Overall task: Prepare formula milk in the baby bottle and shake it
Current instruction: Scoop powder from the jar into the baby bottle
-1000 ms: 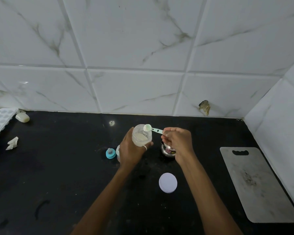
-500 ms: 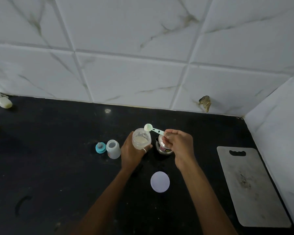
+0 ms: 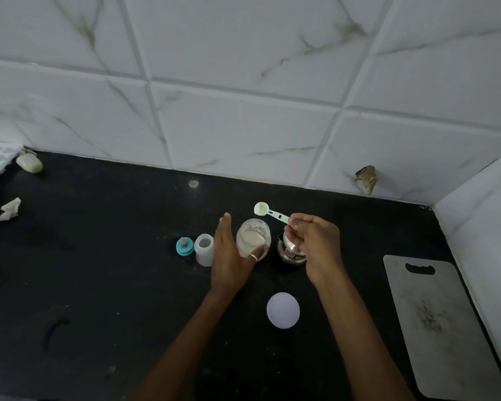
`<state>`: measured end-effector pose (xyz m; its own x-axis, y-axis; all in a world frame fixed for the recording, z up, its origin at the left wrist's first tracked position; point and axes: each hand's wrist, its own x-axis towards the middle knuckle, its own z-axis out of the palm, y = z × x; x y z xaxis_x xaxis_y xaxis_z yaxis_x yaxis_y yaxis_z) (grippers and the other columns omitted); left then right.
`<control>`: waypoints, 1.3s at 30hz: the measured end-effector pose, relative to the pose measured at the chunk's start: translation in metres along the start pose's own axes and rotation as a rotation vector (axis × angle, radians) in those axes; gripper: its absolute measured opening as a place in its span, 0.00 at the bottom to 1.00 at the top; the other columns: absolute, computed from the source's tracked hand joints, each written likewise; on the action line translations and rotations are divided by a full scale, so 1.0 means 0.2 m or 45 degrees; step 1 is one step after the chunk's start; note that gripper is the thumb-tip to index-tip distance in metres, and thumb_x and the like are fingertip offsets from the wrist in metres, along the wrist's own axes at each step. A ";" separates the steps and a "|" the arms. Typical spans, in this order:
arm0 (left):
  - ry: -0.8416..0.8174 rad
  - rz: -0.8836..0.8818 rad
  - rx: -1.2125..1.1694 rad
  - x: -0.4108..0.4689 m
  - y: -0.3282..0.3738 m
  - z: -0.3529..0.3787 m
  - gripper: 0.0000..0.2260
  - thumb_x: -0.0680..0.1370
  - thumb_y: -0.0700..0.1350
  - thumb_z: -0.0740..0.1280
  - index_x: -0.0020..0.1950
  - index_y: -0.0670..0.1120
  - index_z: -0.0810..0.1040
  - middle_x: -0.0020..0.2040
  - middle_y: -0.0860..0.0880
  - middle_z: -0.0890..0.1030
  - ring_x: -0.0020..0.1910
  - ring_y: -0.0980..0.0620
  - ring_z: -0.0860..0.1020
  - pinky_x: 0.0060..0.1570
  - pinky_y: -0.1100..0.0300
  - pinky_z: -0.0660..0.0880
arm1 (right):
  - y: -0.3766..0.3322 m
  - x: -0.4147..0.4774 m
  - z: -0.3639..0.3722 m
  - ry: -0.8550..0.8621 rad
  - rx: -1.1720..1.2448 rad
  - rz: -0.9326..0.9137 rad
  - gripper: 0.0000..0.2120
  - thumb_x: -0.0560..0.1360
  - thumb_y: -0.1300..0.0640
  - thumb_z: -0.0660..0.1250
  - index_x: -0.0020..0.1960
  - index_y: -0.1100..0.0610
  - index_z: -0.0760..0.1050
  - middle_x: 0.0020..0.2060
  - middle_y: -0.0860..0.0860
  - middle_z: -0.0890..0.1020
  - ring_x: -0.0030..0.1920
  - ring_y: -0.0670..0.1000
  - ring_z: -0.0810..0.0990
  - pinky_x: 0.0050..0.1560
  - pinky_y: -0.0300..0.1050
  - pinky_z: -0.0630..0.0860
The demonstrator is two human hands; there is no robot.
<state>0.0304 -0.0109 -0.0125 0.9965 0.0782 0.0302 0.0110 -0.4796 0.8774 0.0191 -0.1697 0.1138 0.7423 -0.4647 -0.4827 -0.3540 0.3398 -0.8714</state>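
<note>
Centrally, on the glossy black surface [image 3: 99, 285], the left hand [image 3: 229, 256] touches a clear round jar [image 3: 253, 238]; its fingers [image 3: 224, 224] stretch straight along the jar's left side while the ringed thumb lies against the jar's near wall. Pale powder sits in the bottom of the jar and clings to its walls. The right hand [image 3: 315, 244] pinches the handle end of a pale green plastic scoop [image 3: 269, 211] between thumb and bunched fingers, the round bowl held just beyond the jar's far rim. Under that hand stands a small shiny steel pot [image 3: 289, 253], its contents hidden. Left of the jar, the translucent bottle [image 3: 204, 250] stands upright and open, and whether it holds anything cannot be told. Just beside it is a teal teat ring [image 3: 184, 246]. A flat white round lid [image 3: 283, 310] lies nearer the person. A worn grey cutting board [image 3: 440, 328] with a slot handle lies at the right, by the veined white tile wall [image 3: 243, 82].
</note>
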 end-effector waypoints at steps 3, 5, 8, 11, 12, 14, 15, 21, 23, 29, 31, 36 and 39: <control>0.164 0.096 0.131 0.02 -0.04 -0.14 0.47 0.71 0.59 0.77 0.81 0.50 0.53 0.81 0.52 0.57 0.80 0.61 0.47 0.77 0.56 0.54 | -0.01 -0.03 0.06 -0.038 0.004 -0.025 0.05 0.76 0.70 0.71 0.48 0.63 0.84 0.42 0.59 0.87 0.40 0.50 0.87 0.43 0.40 0.84; 0.231 0.081 0.136 0.02 -0.09 -0.23 0.46 0.71 0.57 0.77 0.81 0.47 0.55 0.81 0.50 0.58 0.81 0.57 0.48 0.77 0.50 0.60 | -0.01 -0.04 0.09 -0.062 0.017 -0.029 0.05 0.76 0.71 0.70 0.48 0.64 0.84 0.43 0.59 0.87 0.40 0.51 0.87 0.44 0.40 0.85; 0.157 -0.036 0.079 0.01 -0.17 -0.32 0.47 0.70 0.58 0.77 0.81 0.47 0.55 0.81 0.49 0.58 0.81 0.53 0.52 0.75 0.50 0.62 | 0.02 -0.06 0.14 -0.087 0.021 -0.020 0.05 0.76 0.71 0.70 0.49 0.65 0.83 0.42 0.60 0.87 0.40 0.51 0.86 0.43 0.40 0.84; 0.020 -0.156 -0.014 0.00 -0.23 -0.35 0.48 0.69 0.57 0.79 0.81 0.48 0.56 0.80 0.48 0.61 0.78 0.49 0.61 0.73 0.51 0.66 | 0.07 -0.07 0.19 -0.089 0.004 0.020 0.05 0.76 0.71 0.70 0.49 0.65 0.83 0.40 0.59 0.87 0.38 0.51 0.86 0.44 0.41 0.85; -0.004 -0.170 -0.026 0.00 -0.25 -0.35 0.48 0.69 0.56 0.80 0.81 0.47 0.57 0.79 0.48 0.62 0.77 0.49 0.63 0.72 0.51 0.66 | 0.08 -0.07 0.20 -0.090 0.005 0.037 0.05 0.76 0.71 0.69 0.49 0.65 0.83 0.39 0.59 0.87 0.38 0.50 0.87 0.45 0.42 0.85; -0.024 -0.178 -0.030 -0.01 -0.27 -0.34 0.46 0.69 0.54 0.80 0.80 0.46 0.59 0.78 0.48 0.66 0.75 0.49 0.66 0.71 0.52 0.68 | 0.10 -0.08 0.22 -0.090 0.006 0.068 0.05 0.77 0.71 0.69 0.49 0.65 0.83 0.39 0.58 0.87 0.39 0.51 0.87 0.46 0.43 0.85; -0.026 -0.178 -0.032 -0.01 -0.28 -0.34 0.45 0.69 0.53 0.81 0.79 0.46 0.61 0.76 0.48 0.68 0.74 0.49 0.68 0.70 0.53 0.69 | 0.11 -0.09 0.23 -0.086 0.003 0.078 0.05 0.77 0.71 0.69 0.49 0.64 0.83 0.39 0.58 0.88 0.41 0.52 0.87 0.46 0.43 0.85; -0.053 -0.142 -0.064 0.01 -0.31 -0.33 0.27 0.72 0.47 0.78 0.68 0.50 0.73 0.60 0.55 0.81 0.60 0.56 0.80 0.58 0.58 0.78 | 0.13 -0.12 0.26 -0.057 -0.038 0.083 0.05 0.77 0.69 0.71 0.48 0.62 0.84 0.42 0.58 0.88 0.43 0.51 0.88 0.45 0.42 0.85; -0.055 -0.136 -0.063 0.01 -0.31 -0.34 0.24 0.74 0.45 0.77 0.67 0.51 0.74 0.57 0.58 0.81 0.57 0.57 0.80 0.56 0.63 0.78 | 0.13 -0.13 0.27 -0.046 -0.039 0.083 0.05 0.77 0.69 0.71 0.48 0.62 0.84 0.42 0.57 0.88 0.42 0.51 0.88 0.44 0.42 0.85; 0.016 -0.008 -0.080 0.04 -0.17 -0.45 0.19 0.72 0.50 0.76 0.57 0.67 0.74 0.50 0.68 0.79 0.52 0.68 0.78 0.49 0.70 0.75 | 0.06 -0.18 0.30 -0.077 0.037 0.043 0.05 0.76 0.71 0.70 0.47 0.64 0.83 0.41 0.60 0.88 0.41 0.53 0.88 0.42 0.43 0.85; 0.047 0.069 -0.085 0.08 -0.06 -0.53 0.20 0.70 0.52 0.76 0.54 0.72 0.73 0.51 0.71 0.79 0.51 0.69 0.78 0.46 0.74 0.74 | 0.00 -0.20 0.31 -0.109 0.059 -0.011 0.04 0.75 0.71 0.70 0.47 0.65 0.83 0.41 0.61 0.87 0.40 0.54 0.88 0.40 0.42 0.84; 0.132 0.222 -0.073 0.21 0.25 -0.74 0.21 0.69 0.55 0.78 0.59 0.60 0.78 0.46 0.68 0.80 0.48 0.68 0.79 0.44 0.70 0.77 | -0.24 -0.29 0.33 -0.192 0.157 -0.139 0.04 0.75 0.71 0.70 0.47 0.67 0.83 0.39 0.60 0.87 0.40 0.56 0.88 0.41 0.43 0.84; 0.137 0.356 -0.037 0.27 0.42 -0.83 0.25 0.70 0.55 0.78 0.65 0.52 0.79 0.50 0.62 0.82 0.47 0.64 0.80 0.44 0.75 0.74 | -0.41 -0.36 0.33 -0.249 0.221 -0.194 0.03 0.74 0.71 0.71 0.46 0.68 0.83 0.39 0.60 0.87 0.40 0.57 0.89 0.41 0.43 0.84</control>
<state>0.0708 0.0981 0.1431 0.9459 0.0397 0.3221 -0.2667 -0.4703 0.8412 0.0329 -0.1104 0.2252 0.8810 -0.3603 -0.3065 -0.1398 0.4208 -0.8963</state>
